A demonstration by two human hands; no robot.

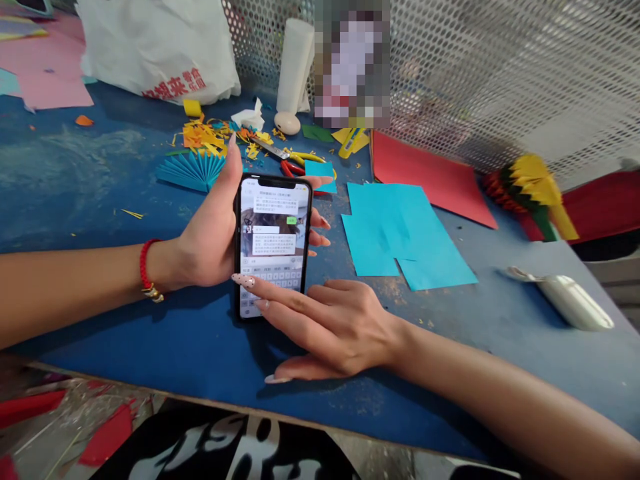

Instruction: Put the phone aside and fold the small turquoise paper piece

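A black-framed smartphone (273, 220) is upright in my left hand (215, 220), its thumb along the left edge and fingertips showing past the right edge. On its lit screen are a chat and a keyboard. My right hand (335, 327) lies across the lower screen, two fingers stretched over the keyboard and the thumb apart below; it grips nothing. Behind the phone sit a pleated blue paper fan (193, 168), scissors (287, 159) with red and yellow handles, and a small blue paper square (320, 175). Cut blue paper sheets (395, 227) lie to the right.
Yellow and orange paper scraps (207, 137) are heaped behind the fan. At the back stand a white plastic bag (160, 47) and a white paper roll (295, 63) against perforated metal. Red paper (430, 180), a yellow glue stick (353, 141) and a white case (575, 301) lie rightward.
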